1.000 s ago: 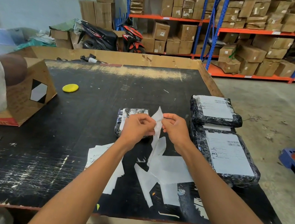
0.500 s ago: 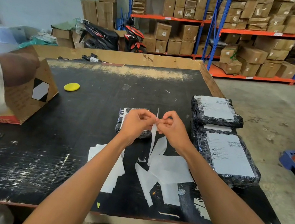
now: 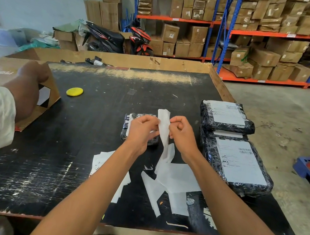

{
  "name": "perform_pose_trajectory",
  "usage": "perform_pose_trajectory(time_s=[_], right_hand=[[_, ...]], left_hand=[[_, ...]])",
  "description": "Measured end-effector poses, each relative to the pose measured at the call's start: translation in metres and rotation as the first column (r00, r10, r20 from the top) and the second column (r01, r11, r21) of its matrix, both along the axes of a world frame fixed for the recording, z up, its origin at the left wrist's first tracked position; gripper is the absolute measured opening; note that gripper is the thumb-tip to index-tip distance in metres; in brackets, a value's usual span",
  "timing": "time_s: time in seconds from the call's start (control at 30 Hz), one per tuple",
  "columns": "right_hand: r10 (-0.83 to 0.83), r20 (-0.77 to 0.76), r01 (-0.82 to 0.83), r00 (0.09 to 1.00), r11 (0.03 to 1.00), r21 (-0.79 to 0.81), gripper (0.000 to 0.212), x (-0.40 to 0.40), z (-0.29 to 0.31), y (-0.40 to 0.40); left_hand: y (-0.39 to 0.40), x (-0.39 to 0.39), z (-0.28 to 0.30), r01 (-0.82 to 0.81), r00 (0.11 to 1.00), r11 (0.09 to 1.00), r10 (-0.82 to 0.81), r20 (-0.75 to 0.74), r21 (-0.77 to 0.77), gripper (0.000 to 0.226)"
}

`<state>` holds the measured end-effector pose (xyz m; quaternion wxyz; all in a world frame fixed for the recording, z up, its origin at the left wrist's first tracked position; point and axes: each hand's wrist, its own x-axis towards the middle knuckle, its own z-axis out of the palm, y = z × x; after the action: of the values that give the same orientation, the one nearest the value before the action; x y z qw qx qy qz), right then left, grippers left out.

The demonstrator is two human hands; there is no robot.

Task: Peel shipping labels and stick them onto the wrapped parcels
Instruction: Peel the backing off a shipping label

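My left hand [image 3: 143, 128] and my right hand [image 3: 182, 135] pinch a white shipping label [image 3: 163, 128] between them above the black table [image 3: 60, 163]. Its backing strip hangs down towards the table. Just behind my left hand lies a small parcel in black wrap [image 3: 128, 125], partly hidden by that hand. At the right, two labelled black-wrapped parcels rest on the table: a smaller one [image 3: 227, 117] farther away and a larger one [image 3: 238, 166] nearer.
Peeled white backing sheets [image 3: 176, 180] litter the table in front of me. A yellow disc [image 3: 74, 91] lies at the left. Another person's hand [image 3: 31, 76] holds a cardboard box [image 3: 48, 97] at the table's left edge. Shelves of cartons and a motorbike [image 3: 140, 41] stand behind.
The label has turned from edge-on to face me more widely between my fingers. The other person's hand has moved onto the cardboard box's top corner.
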<state>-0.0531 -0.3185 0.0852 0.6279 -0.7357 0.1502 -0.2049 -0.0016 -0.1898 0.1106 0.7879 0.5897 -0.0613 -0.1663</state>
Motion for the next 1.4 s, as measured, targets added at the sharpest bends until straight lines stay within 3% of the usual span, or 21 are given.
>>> perform_pose_trajectory(time_s=[0.2,0.33,0.5,0.67,0.73,0.83,0.93,1.03,1.13,1.2,1.27,1.33,1.4], right_hand=[[-0.032,0.045,0.031,0.998,0.999,0.035,0.022,0.004,0.001,0.000],[-0.034,0.040,0.032,0.999,0.998,0.049,0.007,0.008,-0.004,-0.004],[-0.085,0.029,0.085,0.996,0.996,-0.009,0.006,0.011,-0.005,-0.003],[0.051,0.029,-0.051,0.998,0.999,0.006,0.006,0.005,-0.006,-0.001],[0.053,0.033,-0.056,0.998,0.995,0.081,0.006,0.004,-0.006,-0.002],[0.007,0.026,-0.015,1.000,0.947,0.322,0.007,0.001,-0.004,-0.009],[-0.089,-0.031,0.094,0.996,0.898,0.431,0.006,-0.003,0.000,-0.021],[-0.294,-0.078,0.296,0.953,0.835,0.464,0.002,-0.004,0.007,-0.028],[-0.575,-0.116,0.579,0.810,0.754,0.309,0.011,-0.008,0.017,-0.032],[-0.672,-0.097,0.672,0.734,0.699,0.243,0.015,-0.012,0.022,-0.040],[-0.592,-0.132,0.605,0.795,0.788,0.110,0.019,-0.013,0.024,-0.049],[-0.317,-0.269,0.300,0.909,0.948,-0.105,0.021,-0.016,0.022,-0.047],[-0.078,-0.401,-0.013,0.913,0.976,-0.219,0.025,-0.021,0.016,-0.037]], left_hand=[[0.001,0.000,-0.009,0.052,0.982,0.989,-0.076,0.173,0.135,0.011],[0.004,-0.004,-0.009,0.145,0.980,0.987,-0.154,0.125,0.072,0.013],[0.001,-0.007,-0.005,0.202,0.979,0.979,-0.202,0.009,-0.021,0.024],[-0.006,0.000,-0.005,0.061,0.996,0.989,-0.069,0.059,0.132,0.026],[-0.006,0.004,-0.003,0.030,0.999,0.997,-0.028,-0.028,0.071,0.019],[0.004,0.013,0.004,-0.027,0.958,0.986,-0.022,-0.285,-0.167,0.008],[0.022,0.025,0.004,-0.140,0.909,0.946,0.006,-0.416,-0.291,0.009],[0.039,0.035,-0.001,-0.263,0.859,0.901,0.056,-0.509,-0.346,0.011],[0.059,0.046,-0.010,-0.402,0.807,0.855,0.161,-0.569,-0.329,0.016],[0.075,0.053,-0.017,-0.493,0.766,0.811,0.234,-0.599,-0.314,0.020],[0.087,0.059,-0.021,-0.561,0.730,0.776,0.298,-0.615,-0.289,0.018],[0.090,0.058,-0.018,-0.573,0.729,0.770,0.324,-0.603,-0.279,0.014],[0.084,0.052,-0.012,-0.559,0.744,0.781,0.324,-0.584,-0.278,0.013]])
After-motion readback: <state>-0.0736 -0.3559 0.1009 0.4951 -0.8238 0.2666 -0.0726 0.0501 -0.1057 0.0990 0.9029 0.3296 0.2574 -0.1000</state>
